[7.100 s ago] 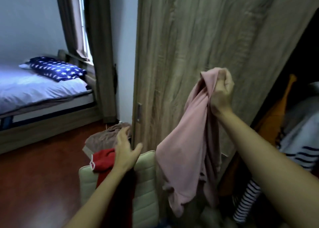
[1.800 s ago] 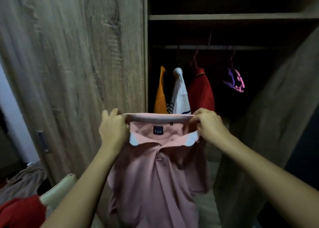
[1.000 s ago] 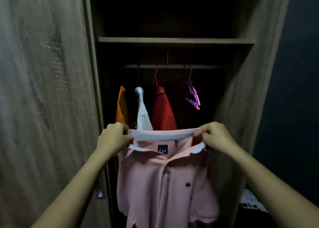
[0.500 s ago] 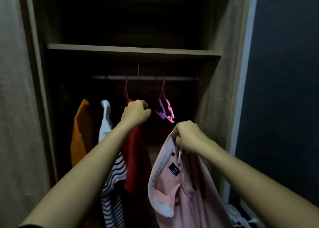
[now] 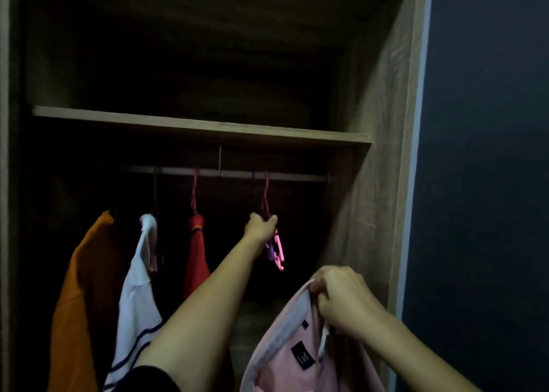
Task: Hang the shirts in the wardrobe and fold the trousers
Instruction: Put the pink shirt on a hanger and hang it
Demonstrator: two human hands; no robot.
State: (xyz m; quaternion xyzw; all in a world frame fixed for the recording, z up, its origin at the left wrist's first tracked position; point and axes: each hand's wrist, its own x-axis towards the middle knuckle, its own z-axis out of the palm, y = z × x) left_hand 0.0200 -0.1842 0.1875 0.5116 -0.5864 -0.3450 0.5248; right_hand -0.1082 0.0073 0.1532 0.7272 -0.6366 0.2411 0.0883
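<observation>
Up front, the left hand (image 5: 261,227) is closed around the empty hangers (image 5: 276,250) on the rail (image 5: 231,173). Lower right, the pink shirt (image 5: 285,359) is gripped at its collar by the right hand (image 5: 341,298). Three shirts (image 5: 196,258) are hung leftward in the wardrobe (image 5: 383,124).

Two bare forearms, left hand (image 5: 261,228), right hand (image 5: 341,298), dark sleeve edge (image 5: 148,379) on left upper arm

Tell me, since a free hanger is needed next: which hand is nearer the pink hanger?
Left. The left hand grips the pink hanger on the rail; the right hand is lower and nearer the camera, holding the pink polo shirt.
</observation>
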